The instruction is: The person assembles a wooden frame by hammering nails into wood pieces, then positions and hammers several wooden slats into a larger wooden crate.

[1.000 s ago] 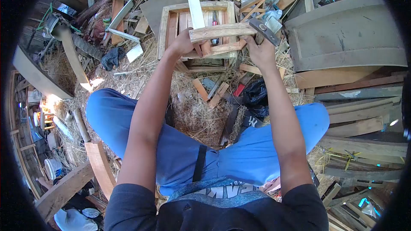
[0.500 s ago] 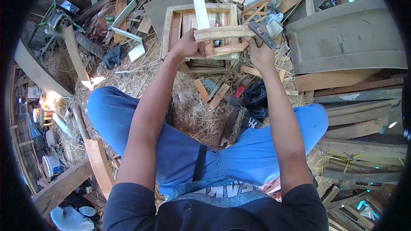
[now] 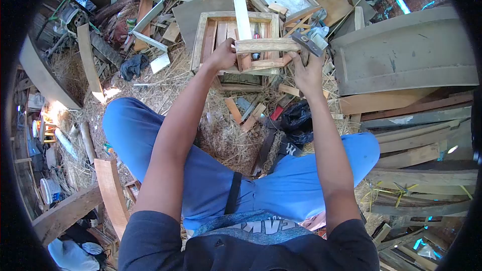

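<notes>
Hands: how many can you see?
2. The left hand grips the wood frame at its left end; the right hand holds a hammer by its right end.

The slat (image 3: 266, 45) crosses over the crate (image 3: 199, 37), with the hammer (image 3: 309, 42) at its right end and straw (image 3: 221, 130) in front.

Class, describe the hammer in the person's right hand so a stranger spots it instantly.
Find the big grey curved panel on the right. Left of it, the right hand holds a dark grey metal hammer by a pale wooden bar. Its dark head stands out among pale wood scraps.
</notes>
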`<state>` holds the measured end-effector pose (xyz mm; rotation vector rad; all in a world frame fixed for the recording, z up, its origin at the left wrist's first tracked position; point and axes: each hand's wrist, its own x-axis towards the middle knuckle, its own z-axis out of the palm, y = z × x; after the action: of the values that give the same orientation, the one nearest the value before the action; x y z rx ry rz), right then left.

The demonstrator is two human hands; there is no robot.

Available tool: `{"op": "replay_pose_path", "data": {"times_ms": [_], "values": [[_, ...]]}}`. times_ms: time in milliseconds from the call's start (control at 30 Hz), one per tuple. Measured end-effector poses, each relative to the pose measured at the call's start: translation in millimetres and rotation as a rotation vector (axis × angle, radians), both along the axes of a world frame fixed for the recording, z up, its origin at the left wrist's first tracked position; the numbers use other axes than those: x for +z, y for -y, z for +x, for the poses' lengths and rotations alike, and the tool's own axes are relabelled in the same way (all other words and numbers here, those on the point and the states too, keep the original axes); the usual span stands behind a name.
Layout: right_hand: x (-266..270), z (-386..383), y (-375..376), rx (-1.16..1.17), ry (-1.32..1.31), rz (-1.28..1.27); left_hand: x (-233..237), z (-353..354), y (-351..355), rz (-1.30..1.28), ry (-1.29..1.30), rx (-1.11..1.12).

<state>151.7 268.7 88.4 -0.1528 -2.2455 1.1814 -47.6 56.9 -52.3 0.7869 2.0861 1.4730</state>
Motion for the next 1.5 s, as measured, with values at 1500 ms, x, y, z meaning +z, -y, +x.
{"op": "replay_pose_path", "data": {"times_ms": [1500], "values": [[-27.7,92.2,78.3,0.114,0.295,0.381,60.0,31.1,0.4,-0.227,-0.057,0.157]]}}
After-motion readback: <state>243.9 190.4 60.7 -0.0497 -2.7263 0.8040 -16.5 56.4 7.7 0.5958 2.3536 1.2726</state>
